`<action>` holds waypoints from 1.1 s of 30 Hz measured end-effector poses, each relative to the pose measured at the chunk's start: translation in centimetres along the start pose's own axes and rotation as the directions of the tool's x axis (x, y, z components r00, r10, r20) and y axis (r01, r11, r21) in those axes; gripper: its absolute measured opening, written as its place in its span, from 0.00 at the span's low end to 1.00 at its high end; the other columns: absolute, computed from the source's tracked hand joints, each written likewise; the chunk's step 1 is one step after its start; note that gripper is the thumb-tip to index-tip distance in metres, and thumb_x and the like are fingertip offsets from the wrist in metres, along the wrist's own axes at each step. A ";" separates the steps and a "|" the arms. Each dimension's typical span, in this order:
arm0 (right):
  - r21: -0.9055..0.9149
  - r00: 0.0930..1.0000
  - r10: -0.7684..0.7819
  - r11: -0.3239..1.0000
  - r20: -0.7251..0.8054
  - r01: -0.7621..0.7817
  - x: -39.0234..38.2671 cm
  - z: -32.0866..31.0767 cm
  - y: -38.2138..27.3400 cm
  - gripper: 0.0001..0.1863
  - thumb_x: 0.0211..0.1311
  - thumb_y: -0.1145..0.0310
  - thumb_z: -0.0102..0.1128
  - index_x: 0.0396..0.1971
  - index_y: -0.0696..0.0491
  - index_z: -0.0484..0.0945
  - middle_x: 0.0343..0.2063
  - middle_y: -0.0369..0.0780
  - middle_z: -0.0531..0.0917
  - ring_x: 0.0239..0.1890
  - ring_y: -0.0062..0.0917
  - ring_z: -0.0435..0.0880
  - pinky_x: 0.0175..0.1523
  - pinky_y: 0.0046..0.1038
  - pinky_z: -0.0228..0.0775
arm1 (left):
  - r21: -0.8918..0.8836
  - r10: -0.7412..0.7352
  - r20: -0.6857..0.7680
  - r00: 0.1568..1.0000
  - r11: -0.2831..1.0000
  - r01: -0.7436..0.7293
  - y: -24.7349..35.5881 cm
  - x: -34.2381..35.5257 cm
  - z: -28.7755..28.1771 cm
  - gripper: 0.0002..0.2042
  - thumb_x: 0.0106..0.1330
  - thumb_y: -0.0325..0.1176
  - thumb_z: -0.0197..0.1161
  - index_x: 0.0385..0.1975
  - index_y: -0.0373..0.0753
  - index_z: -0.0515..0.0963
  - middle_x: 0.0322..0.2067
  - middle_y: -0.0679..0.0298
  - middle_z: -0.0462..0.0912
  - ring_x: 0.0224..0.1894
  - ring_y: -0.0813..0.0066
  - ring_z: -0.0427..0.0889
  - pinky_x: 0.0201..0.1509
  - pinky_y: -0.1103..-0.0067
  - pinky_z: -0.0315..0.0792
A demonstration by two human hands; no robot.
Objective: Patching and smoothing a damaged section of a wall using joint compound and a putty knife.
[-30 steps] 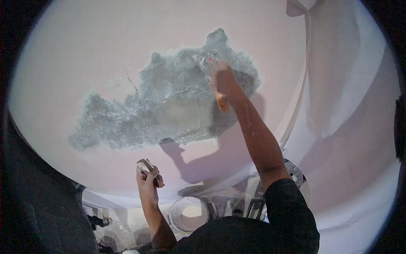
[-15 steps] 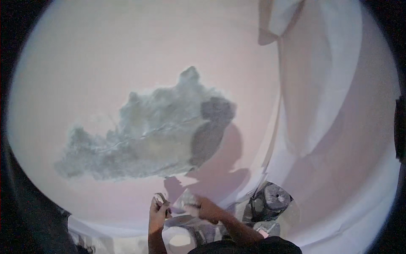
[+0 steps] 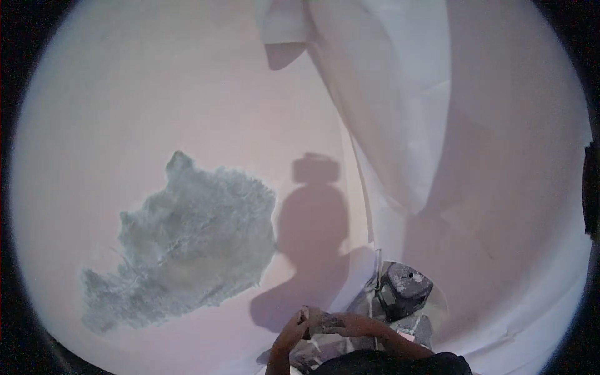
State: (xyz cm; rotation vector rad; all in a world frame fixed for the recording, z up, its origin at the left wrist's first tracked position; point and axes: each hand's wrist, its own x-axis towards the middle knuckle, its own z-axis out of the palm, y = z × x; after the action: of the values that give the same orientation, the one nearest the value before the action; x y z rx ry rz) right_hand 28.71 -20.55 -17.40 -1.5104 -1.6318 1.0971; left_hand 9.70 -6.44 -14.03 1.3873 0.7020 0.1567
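Note:
Low in the view my left hand [image 3: 291, 331] is closed, its fingers curled round a small thing too blurred to name. My right hand [image 3: 351, 325] reaches in from the right, its fingers closed on a flat greyish blade [image 3: 322, 321] like a putty knife. The blade lies between the two hands, close against the left fingers. Beyond them, to the left, a ragged grey-green patch [image 3: 206, 237] of what looks like plaster spreads over the pale pink wall [image 3: 125, 125]. Its edges are lighter and its surface is streaked.
A dark step stool [image 3: 406, 289] with pale smears stands at my right. A large pale sheet [image 3: 381, 112] hangs in folds along the right side of the wall. My shadow [image 3: 312, 219] falls on the wall beside the patch.
My view has turned right, so the patch sits lower and further left. My hands have come together; the pale blade in my right hand has moved against the left fingers.

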 end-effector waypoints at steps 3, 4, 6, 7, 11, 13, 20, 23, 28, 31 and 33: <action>-0.035 0.999 -0.010 0.999 -0.032 0.009 -0.8 -1.3 1.1 0.28 0.66 0.49 0.54 0.54 0.57 0.70 0.44 0.49 0.80 0.46 0.36 0.79 0.53 0.39 0.69 | -0.029 -0.065 0.007 0.998 0.997 0.066 0.6 0.6 0.7 0.16 0.66 0.38 0.61 0.50 0.39 0.72 0.28 0.69 0.76 0.26 0.80 0.73 0.29 0.82 0.70; -0.056 0.998 0.011 0.998 -0.065 -0.014 -0.8 -1.8 1.0 0.28 0.66 0.48 0.55 0.53 0.58 0.71 0.43 0.49 0.80 0.45 0.36 0.79 0.53 0.39 0.69 | 0.095 -0.094 0.056 0.994 0.992 0.089 0.7 0.9 0.8 0.11 0.68 0.37 0.59 0.45 0.40 0.71 0.32 0.66 0.76 0.29 0.78 0.74 0.30 0.79 0.71; -0.075 0.997 0.058 0.995 -0.049 -0.062 0.4 -0.3 4.7 0.29 0.65 0.46 0.55 0.51 0.58 0.71 0.43 0.50 0.80 0.44 0.39 0.79 0.52 0.41 0.69 | 0.232 -0.125 0.102 0.987 0.968 0.099 0.6 1.6 1.4 0.07 0.69 0.35 0.57 0.39 0.40 0.69 0.36 0.63 0.76 0.31 0.76 0.74 0.31 0.76 0.72; -0.099 0.993 0.114 0.988 -0.011 -0.114 1.1 0.0 5.1 0.30 0.64 0.45 0.55 0.50 0.58 0.71 0.42 0.50 0.80 0.44 0.41 0.80 0.51 0.42 0.70 | 0.149 0.033 0.074 0.997 0.988 -0.044 -0.1 1.2 2.0 0.07 0.69 0.34 0.57 0.36 0.41 0.67 0.34 0.64 0.75 0.31 0.75 0.74 0.32 0.77 0.72; -0.169 0.998 -0.027 0.985 0.051 0.035 3.0 -1.3 3.2 0.30 0.64 0.44 0.56 0.49 0.59 0.71 0.41 0.51 0.80 0.43 0.44 0.80 0.49 0.44 0.70 | 0.001 0.237 -0.107 0.966 0.971 -0.239 -1.3 0.1 0.6 0.08 0.66 0.31 0.60 0.35 0.39 0.67 0.34 0.62 0.75 0.32 0.71 0.77 0.37 0.73 0.75; -0.160 0.996 -0.060 0.985 0.068 0.070 3.9 -2.3 2.0 0.33 0.63 0.44 0.56 0.52 0.61 0.70 0.43 0.53 0.81 0.43 0.44 0.80 0.50 0.44 0.70 | -0.137 0.239 -0.241 0.941 0.951 -0.276 -1.3 -1.0 -0.2 0.06 0.66 0.28 0.59 0.35 0.37 0.69 0.31 0.57 0.79 0.32 0.66 0.81 0.36 0.69 0.77; 0.060 0.804 -0.371 0.919 0.465 0.389 7.0 0.2 -1.5 0.33 0.65 0.43 0.53 0.55 0.59 0.71 0.41 0.54 0.81 0.40 0.43 0.81 0.49 0.41 0.71 | 0.087 -0.069 -0.615 0.785 0.984 0.154 -7.1 -4.5 -3.1 0.19 0.64 0.36 0.64 0.48 0.28 0.72 0.38 0.54 0.81 0.35 0.69 0.82 0.35 0.75 0.77; 0.126 0.765 -0.343 0.935 0.545 0.330 7.7 0.9 -2.5 0.30 0.67 0.44 0.49 0.49 0.59 0.75 0.29 0.51 0.82 0.33 0.40 0.80 0.43 0.42 0.70 | 0.010 -0.123 -0.579 0.806 0.987 0.158 -3.9 -6.5 -0.2 0.16 0.64 0.38 0.64 0.42 0.32 0.75 0.35 0.55 0.81 0.31 0.71 0.83 0.28 0.75 0.77; 0.034 0.776 -0.185 0.978 0.603 0.207 8.0 4.3 0.9 0.25 0.69 0.49 0.49 0.50 0.57 0.75 0.31 0.49 0.82 0.33 0.37 0.79 0.42 0.42 0.70 | 0.217 0.014 -0.647 0.762 0.962 0.167 -9.3 -7.2 -1.2 0.18 0.63 0.43 0.65 0.33 0.30 0.74 0.29 0.48 0.79 0.34 0.65 0.80 0.39 0.67 0.72; 0.081 0.808 -0.326 0.940 0.490 0.330 5.9 4.8 1.3 0.24 0.66 0.53 0.53 0.53 0.55 0.74 0.37 0.49 0.83 0.36 0.37 0.80 0.45 0.42 0.71 | 0.256 -0.068 -0.407 0.911 0.949 0.185 -1.4 -10.0 3.0 0.21 0.67 0.44 0.60 0.49 0.32 0.73 0.43 0.52 0.80 0.44 0.66 0.79 0.49 0.70 0.72; -0.021 0.773 -0.234 0.952 0.589 0.304 5.8 6.4 1.1 0.27 0.62 0.52 0.57 0.54 0.56 0.73 0.41 0.49 0.83 0.37 0.38 0.81 0.47 0.41 0.72 | 0.190 -0.047 -0.408 0.912 0.972 0.135 -2.9 -11.4 3.7 0.21 0.67 0.43 0.60 0.52 0.33 0.72 0.45 0.54 0.79 0.46 0.66 0.78 0.52 0.71 0.71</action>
State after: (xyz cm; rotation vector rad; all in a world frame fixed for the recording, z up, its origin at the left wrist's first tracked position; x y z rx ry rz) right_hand 22.83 -15.79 -21.60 -0.9912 -2.2812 1.4031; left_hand 1.83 -15.78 -12.56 1.5424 1.1538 0.3044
